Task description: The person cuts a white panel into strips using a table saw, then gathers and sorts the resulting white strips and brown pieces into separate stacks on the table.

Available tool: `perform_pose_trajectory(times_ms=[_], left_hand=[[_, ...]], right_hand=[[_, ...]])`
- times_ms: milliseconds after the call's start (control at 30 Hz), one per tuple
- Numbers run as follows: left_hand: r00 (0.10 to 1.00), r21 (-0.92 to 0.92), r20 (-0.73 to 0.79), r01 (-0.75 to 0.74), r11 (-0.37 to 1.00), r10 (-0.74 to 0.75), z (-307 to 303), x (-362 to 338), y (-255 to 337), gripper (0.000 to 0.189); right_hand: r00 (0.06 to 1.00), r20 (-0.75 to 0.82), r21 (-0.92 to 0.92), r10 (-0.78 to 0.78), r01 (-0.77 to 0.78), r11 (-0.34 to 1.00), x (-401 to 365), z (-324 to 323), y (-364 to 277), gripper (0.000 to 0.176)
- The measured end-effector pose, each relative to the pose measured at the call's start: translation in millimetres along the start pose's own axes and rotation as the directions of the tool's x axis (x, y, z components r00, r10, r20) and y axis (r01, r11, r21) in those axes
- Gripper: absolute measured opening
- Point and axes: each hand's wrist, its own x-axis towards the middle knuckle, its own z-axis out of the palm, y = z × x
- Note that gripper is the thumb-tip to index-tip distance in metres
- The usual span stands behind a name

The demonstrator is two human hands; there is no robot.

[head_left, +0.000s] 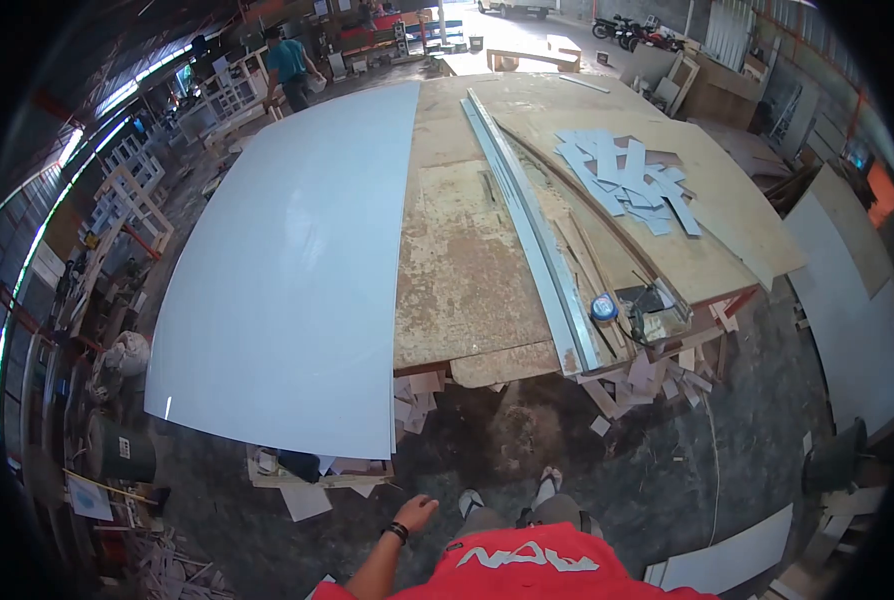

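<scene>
My left hand (414, 514) hangs low by my side, empty, fingers loosely curled, a black band on the wrist. My right hand is out of view. In front of me a large white sheet (297, 260) lies flat on the big worn plywood worktable (462, 270), its near edge overhanging the table. A long metal straightedge (532, 235) runs down the table to the right of the sheet. A blue tape measure (604, 308) rests near its close end.
Grey offcut strips (627, 180) lie piled on a plywood board at the right. Wood scraps (647, 375) litter the floor under the table's front edge. A person in a blue shirt (289, 68) stands at the far left. White panels (847, 310) lean at right.
</scene>
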Motion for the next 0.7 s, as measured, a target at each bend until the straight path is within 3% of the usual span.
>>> perform_pose_trajectory(times_ms=[100, 233, 400, 467, 500, 567, 700], left_hand=[[1.000, -0.024, -0.022, 0.012, 1.000, -0.013, 0.0, -6.1, 28.8, 0.059], [0.995, -0.079, 0.058, -0.075, 0.994, 0.080, 34.7, -12.7, 62.5, 0.058], [0.974, -0.277, 0.152, -0.124, 0.953, 0.170, 133.9, -37.7, 126.7, 0.057], [0.979, -0.350, 0.192, -0.002, 0.937, 0.073, 177.2, -52.4, 162.5, 0.054], [0.980, -0.339, 0.185, -0.008, 0.941, 0.075, 192.6, -51.7, 179.3, 0.054], [0.949, 0.039, 0.230, -0.231, 0.972, 0.216, 218.8, -58.4, 203.1, 0.051], [0.933, 0.111, 0.273, -0.274, 0.955, 0.236, 251.0, -51.8, 240.9, 0.052]], right_hand=[[0.998, -0.048, 0.077, -0.032, 0.036, 0.996, -10.2, 9.4, 2.3, 0.042], [0.993, -0.090, 0.149, -0.075, 0.088, 0.985, -10.0, 9.8, 25.9, 0.039], [0.986, -0.113, 0.208, -0.124, 0.146, 0.967, 1.6, -1.4, 98.5, 0.036], [0.985, -0.117, 0.245, -0.127, 0.153, 0.957, 7.2, -6.4, 130.1, 0.035], [0.984, -0.121, 0.263, -0.127, 0.156, 0.952, 9.6, -11.8, 144.2, 0.035], [0.986, -0.121, 0.312, -0.117, 0.150, 0.938, 10.3, -18.4, 172.7, 0.033], [0.986, -0.140, 0.442, -0.088, 0.142, 0.886, 9.1, -38.6, 214.2, 0.032]])
